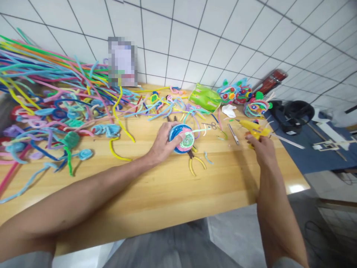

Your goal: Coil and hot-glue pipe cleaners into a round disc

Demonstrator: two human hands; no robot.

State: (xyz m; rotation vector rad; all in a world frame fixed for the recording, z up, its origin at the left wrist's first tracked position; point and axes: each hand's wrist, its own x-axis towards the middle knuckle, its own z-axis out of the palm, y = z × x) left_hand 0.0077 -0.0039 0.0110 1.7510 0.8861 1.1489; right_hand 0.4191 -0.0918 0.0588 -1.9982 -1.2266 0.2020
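My left hand [166, 143] is closed around a round coil of pipe cleaners [184, 138], blue at the rim with pink and pale green inside; my thumb presses on its face. A pale green strand sticks out from it to the right. Below the coil lie pliers [193, 163] with yellow handles, partly hidden by it. At the right, my right hand [260, 143] grips a yellow hot glue gun [255, 129], its nozzle pointing left. Near the gun, a pen [233, 134] rests on the table, and small scissors [211, 125] lie between the pen and the coil.
Heaps of colourful pipe cleaners [55, 100] cover the table's left side. At the back are a green packet [205, 97], a white tissue [229, 111] and several finished pipe-cleaner figures [256, 108]. A dark red cylinder [275, 80] and a black headset-like object [295, 115] sit farther right.
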